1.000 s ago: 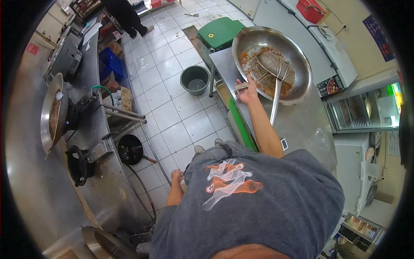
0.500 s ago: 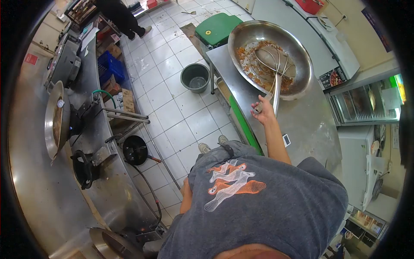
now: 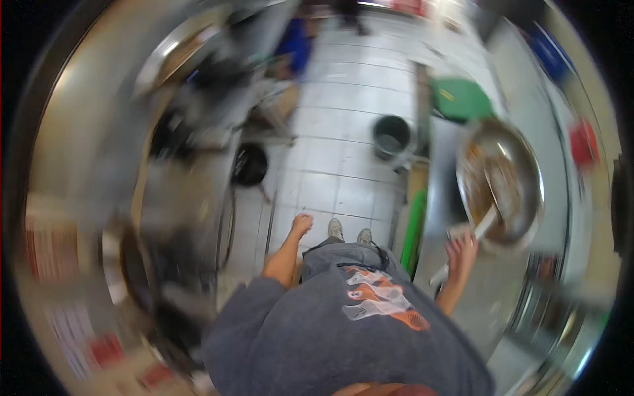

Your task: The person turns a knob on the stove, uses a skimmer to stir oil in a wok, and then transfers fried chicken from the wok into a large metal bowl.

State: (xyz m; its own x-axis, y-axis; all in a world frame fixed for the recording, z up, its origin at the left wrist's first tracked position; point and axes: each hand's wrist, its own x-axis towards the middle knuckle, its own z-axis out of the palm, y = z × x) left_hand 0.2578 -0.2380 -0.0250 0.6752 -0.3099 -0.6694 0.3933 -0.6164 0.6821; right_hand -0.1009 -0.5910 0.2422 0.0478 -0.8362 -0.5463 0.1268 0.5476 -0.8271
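Whole view is smeared w/ motion blur, so details are rough. Person in a grey sweatshirt stands btwn two steel runs. Right hand (image 3: 461, 249) is out over the steel tabletop (image 3: 492, 310) on the right, at the near end of a long metal handle (image 3: 462, 243); fingers look spread around it, but can't tell if they actually grip it or just touch it. Handle runs up into a big steel wok (image 3: 502, 181) sitting on that tabletop, w/ reddish-brown food residue inside; the strainer head in it is too blurred to make out. Left hand (image 3: 302, 224) hangs free over the tiled floor (image 3: 343, 158), holding nothing, fingers loosely curled. Dark bucket (image 3: 391, 136) stands on the floor just beside the tabletop's far end, green bin (image 3: 460, 99) behind it. Small black pan (image 3: 251, 165) sits low by the left-side stove run.
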